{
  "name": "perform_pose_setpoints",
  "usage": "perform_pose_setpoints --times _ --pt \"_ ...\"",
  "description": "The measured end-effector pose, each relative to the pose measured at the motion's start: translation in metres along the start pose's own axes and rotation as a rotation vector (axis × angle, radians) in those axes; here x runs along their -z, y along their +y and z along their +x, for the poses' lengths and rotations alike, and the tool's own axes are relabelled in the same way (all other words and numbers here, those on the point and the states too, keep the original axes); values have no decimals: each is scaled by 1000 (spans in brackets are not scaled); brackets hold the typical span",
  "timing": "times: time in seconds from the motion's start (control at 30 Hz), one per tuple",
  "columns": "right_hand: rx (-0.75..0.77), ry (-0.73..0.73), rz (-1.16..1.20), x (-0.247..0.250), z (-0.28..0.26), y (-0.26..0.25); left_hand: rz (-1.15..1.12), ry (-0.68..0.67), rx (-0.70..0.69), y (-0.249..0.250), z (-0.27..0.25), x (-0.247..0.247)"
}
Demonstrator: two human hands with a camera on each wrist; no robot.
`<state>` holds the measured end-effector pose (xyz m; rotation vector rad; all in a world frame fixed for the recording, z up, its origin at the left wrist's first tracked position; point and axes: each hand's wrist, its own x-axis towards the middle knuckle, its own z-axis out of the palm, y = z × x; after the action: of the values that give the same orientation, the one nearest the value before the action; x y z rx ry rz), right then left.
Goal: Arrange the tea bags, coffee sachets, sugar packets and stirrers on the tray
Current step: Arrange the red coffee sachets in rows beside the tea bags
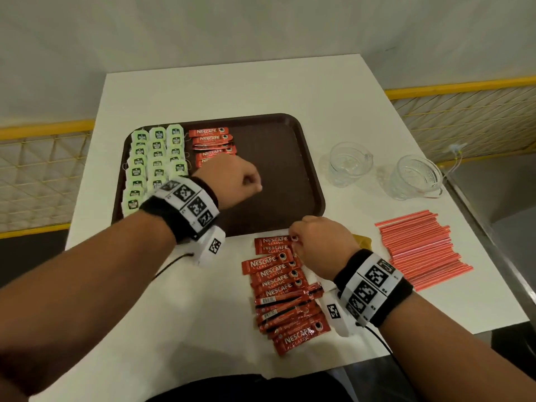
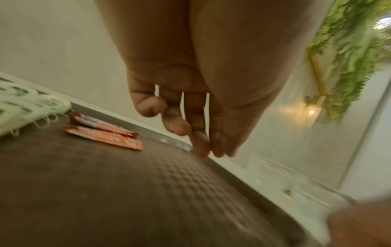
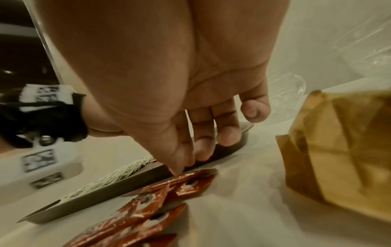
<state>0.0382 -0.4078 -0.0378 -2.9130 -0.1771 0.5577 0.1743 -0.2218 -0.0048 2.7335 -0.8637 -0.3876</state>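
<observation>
Rightward, tray (image 1: 278, 169) half bare, right hand (image 1: 322, 245) pinching sachet (image 1: 271, 241) by rim

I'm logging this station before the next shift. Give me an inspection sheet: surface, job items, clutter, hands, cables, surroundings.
Surface: white table; brown tray on it, its right half bare.
Job's things: tea bags in three columns at the tray's left; tray sachets in a column beside them; sachet pile and stirrers on the table, off the tray; brown packet beside the right hand, kind unclear.
Clutter: two glass cups right of the tray.
Hands: left hand over the tray, holding nothing; right hand pinches the pile's farthest sachet.
Cables: a black cable from each wristband.
Surroundings: pale wall, yellow-railed mesh fence.
</observation>
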Motion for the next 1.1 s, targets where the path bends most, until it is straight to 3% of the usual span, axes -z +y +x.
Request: perform_pose_setpoints --times 0.1,0.17,0.3,0.6,0.9,1.0,1.1 --pt "19 -22 -36 -5 6 3 46 -229 -137 33 -24 -16" --pt "18 -3 -59 -10 8 6 117 -282 -183 49 -33 -30" --pt "17 6 -13 -15 11 12 269 -258 -150 64 -43 -56" --pt "44 -10 35 -5 4 16 129 -252 -34 62 -53 -72" --pt "109 -57 -9 -3 -1 12 24 20 183 21 -54 -38" --pt "133 -1 39 0 -7 12 102 10 302 1 -40 -26" --pt "145 53 116 4 -11 14 191 -45 318 -11 -24 -21"
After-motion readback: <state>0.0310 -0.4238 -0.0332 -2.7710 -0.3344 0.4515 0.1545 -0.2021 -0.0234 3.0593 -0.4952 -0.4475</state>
